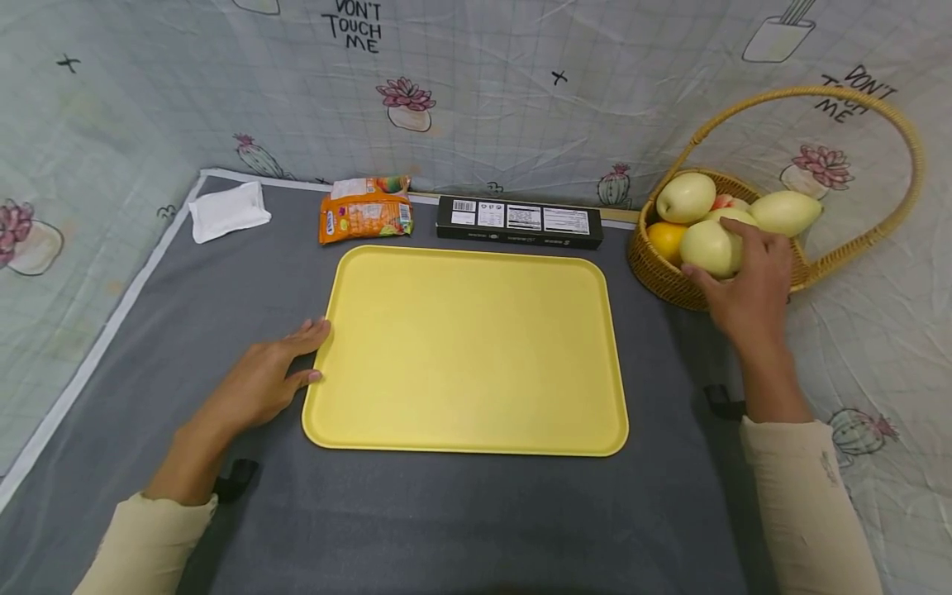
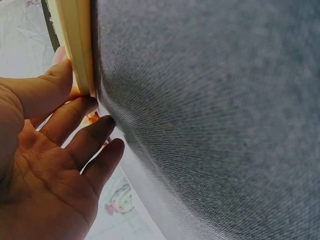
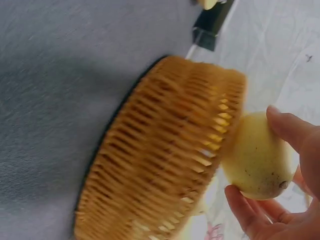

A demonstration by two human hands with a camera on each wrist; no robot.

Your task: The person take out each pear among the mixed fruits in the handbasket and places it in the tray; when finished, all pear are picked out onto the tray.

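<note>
My right hand (image 1: 754,285) grips a pale green apple (image 1: 710,248) at the near rim of a wicker basket (image 1: 673,285). In the right wrist view the thumb and fingers curl round this apple (image 3: 260,157), beside the basket's woven wall (image 3: 155,150). Other fruit lies in the basket: another pale green apple (image 1: 686,197), an orange (image 1: 664,240), a long yellow-green fruit (image 1: 786,212) and a partly hidden red one. My left hand (image 1: 260,380) touches the left edge of a yellow tray (image 1: 468,351), its fingers fairly straight. The tray edge (image 2: 77,45) meets its thumb and forefinger.
Behind the tray lie a white packet (image 1: 229,212), an orange snack bag (image 1: 366,211) and a long black box (image 1: 518,221). The basket's tall handle (image 1: 913,165) arches to the right. A patterned cloth (image 1: 483,99) hangs behind the grey tabletop (image 1: 446,521).
</note>
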